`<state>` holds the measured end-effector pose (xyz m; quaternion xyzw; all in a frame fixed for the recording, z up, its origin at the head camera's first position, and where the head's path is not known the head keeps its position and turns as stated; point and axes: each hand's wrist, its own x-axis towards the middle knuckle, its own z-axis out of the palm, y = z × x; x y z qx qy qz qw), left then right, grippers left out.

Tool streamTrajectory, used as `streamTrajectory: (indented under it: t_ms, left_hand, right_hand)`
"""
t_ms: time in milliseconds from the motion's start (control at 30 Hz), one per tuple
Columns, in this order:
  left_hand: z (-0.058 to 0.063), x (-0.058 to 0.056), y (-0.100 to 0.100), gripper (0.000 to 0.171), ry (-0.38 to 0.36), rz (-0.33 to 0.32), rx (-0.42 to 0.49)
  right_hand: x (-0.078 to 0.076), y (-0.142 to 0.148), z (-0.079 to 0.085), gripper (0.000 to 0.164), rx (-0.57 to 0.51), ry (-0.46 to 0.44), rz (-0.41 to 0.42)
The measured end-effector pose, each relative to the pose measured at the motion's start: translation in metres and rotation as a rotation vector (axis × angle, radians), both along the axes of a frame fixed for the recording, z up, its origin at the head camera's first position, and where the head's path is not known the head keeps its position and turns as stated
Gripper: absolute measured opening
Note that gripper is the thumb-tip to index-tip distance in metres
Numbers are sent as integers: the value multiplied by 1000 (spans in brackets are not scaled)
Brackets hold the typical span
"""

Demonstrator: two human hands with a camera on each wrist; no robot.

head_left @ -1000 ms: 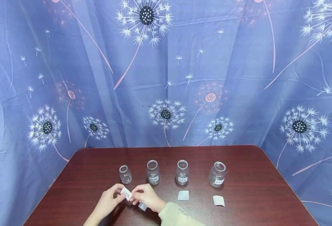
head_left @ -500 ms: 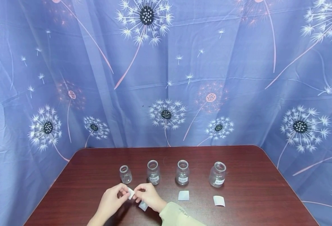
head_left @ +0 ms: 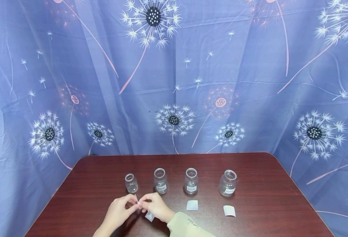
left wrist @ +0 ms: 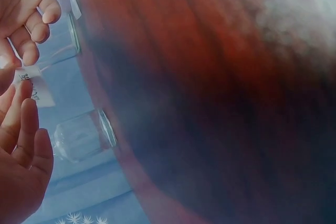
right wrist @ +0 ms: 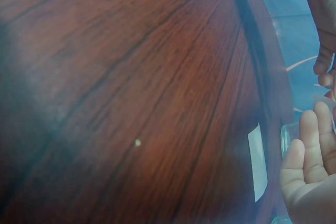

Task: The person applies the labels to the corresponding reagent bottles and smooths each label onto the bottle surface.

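A small white printed label (left wrist: 39,88) is held between both hands, seen nearly edge-on in the head view and with its print showing in the left wrist view. My left hand (head_left: 117,210) pinches it between thumb and fingers. The right hand (head_left: 158,206) meets it at the label's other edge, thumb and forefinger together there. Just beyond the hands stands the smallest glass jar (head_left: 131,185), with no label on it. Partly under my right hand lies a pale paper square (head_left: 149,216) on the table.
To the right stand three open glass jars, left (head_left: 161,181), middle (head_left: 191,181) and right (head_left: 228,183), each with a white label low on its front. Two paper squares, one (head_left: 192,205) and another (head_left: 229,210), lie before them. A dandelion-print curtain (head_left: 191,98) hangs behind the table (head_left: 265,197).
The label has turned in the fingers from facing the head camera to nearly edge-on. My left hand has shifted slightly right, closer to the right hand. Jars and paper squares stay put.
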<state>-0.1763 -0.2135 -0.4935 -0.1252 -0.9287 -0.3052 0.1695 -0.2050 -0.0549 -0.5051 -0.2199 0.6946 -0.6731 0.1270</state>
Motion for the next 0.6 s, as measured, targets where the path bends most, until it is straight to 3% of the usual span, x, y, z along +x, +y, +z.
streamTrajectory:
  t_ms: [400,600]
  left_hand:
    - [-3,0,-1,15,34,-51,-4]
    - [-3,-1,-1,13,43,-78,-25]
  right_hand:
    - [-1,0,-1,13,34,28,17]
    - [8,5,18,14,37,58,32]
